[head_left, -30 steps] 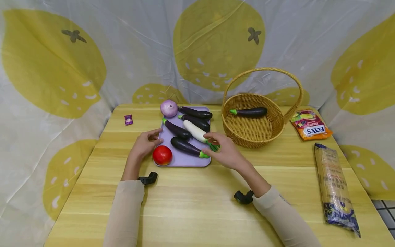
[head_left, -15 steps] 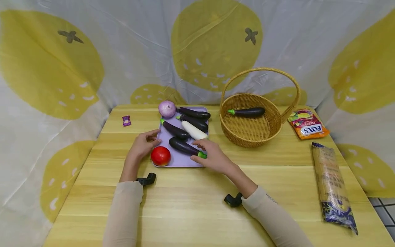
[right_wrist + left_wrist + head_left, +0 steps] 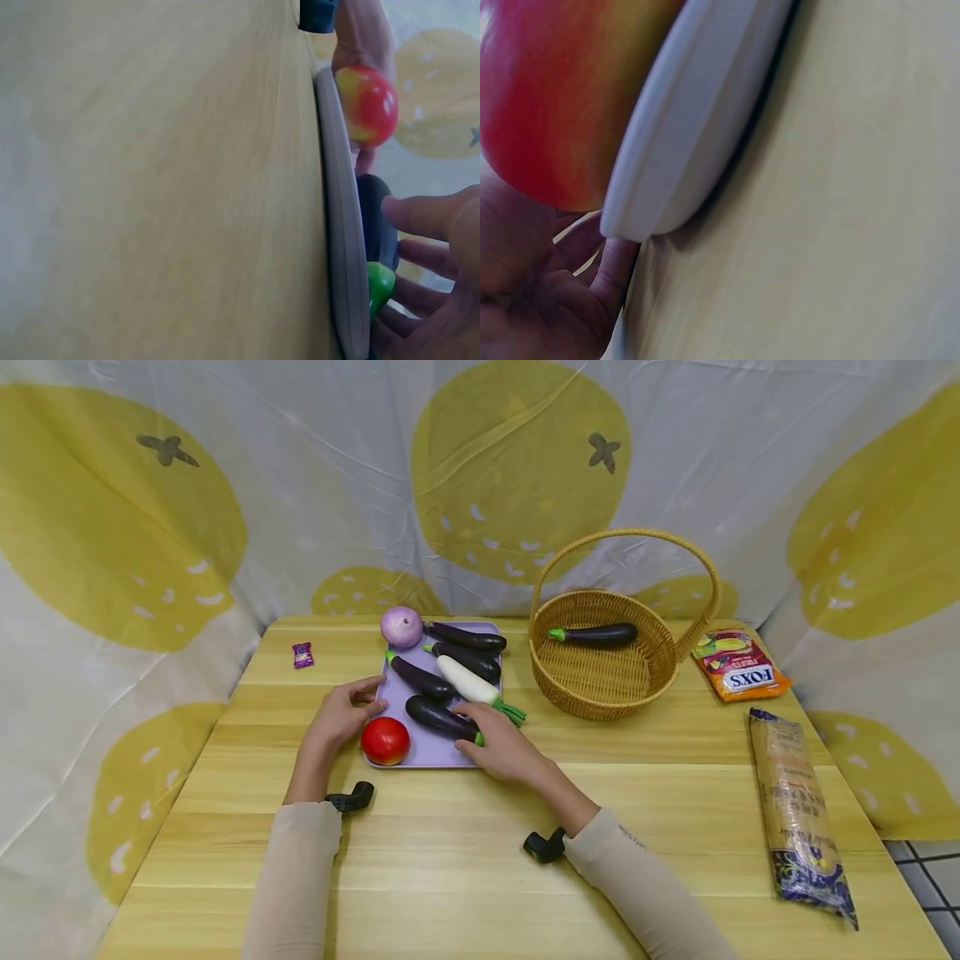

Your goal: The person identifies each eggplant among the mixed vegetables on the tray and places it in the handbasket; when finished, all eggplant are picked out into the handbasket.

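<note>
A lilac tray carries several eggplants, a white radish with green leaves, a purple onion and a round red-and-yellow fruit. With thumb and fingers, my left hand holds the tray's left rim, just behind the red fruit. At the tray's front right, my right hand grips the nearest eggplant close to its green stem end. Its thumb lies on the near side of that eggplant and its fingers on the far side, as the right wrist view shows. The palm partly hides the stem.
Right of the tray stands a tall-handled wicker basket with one eggplant inside. Farther right lie an orange Fox's candy bag and a long pasta pack. A small purple candy lies at the left. A patterned cloth hangs behind.
My right hand has moved left and slightly down, from beside the radish leaves onto the nearest eggplant. The radish leaves show again. My left hand stays at the tray rim.
</note>
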`<act>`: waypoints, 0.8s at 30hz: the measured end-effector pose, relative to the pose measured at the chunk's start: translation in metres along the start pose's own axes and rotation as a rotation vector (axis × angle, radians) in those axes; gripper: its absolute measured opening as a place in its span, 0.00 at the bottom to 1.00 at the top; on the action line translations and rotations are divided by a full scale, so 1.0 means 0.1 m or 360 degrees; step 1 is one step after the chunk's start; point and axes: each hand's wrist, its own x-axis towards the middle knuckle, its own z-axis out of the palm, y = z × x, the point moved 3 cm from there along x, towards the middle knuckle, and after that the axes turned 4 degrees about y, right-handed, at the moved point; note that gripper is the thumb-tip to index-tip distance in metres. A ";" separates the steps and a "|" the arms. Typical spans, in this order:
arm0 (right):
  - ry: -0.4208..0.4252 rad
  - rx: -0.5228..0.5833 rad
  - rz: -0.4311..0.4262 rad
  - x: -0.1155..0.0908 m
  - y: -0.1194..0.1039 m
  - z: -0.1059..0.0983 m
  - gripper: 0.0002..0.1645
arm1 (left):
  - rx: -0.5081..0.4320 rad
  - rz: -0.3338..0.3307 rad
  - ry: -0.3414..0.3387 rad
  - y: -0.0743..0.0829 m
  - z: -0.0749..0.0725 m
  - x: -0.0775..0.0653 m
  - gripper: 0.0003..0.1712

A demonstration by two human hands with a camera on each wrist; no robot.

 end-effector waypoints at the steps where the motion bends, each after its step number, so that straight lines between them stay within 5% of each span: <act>1: 0.0003 -0.0010 0.0008 0.02 0.00 0.01 0.33 | 0.0001 0.0001 -0.0004 0.00 -0.01 0.00 0.32; 14: 0.0053 -0.0141 0.0047 0.15 -0.02 0.08 0.28 | -0.0019 0.0001 -0.0003 0.02 -0.01 0.00 0.32; 24: 0.0058 -0.0047 0.0077 0.07 -0.09 0.02 0.27 | 0.0012 0.0039 0.0004 0.03 -0.02 -0.02 0.32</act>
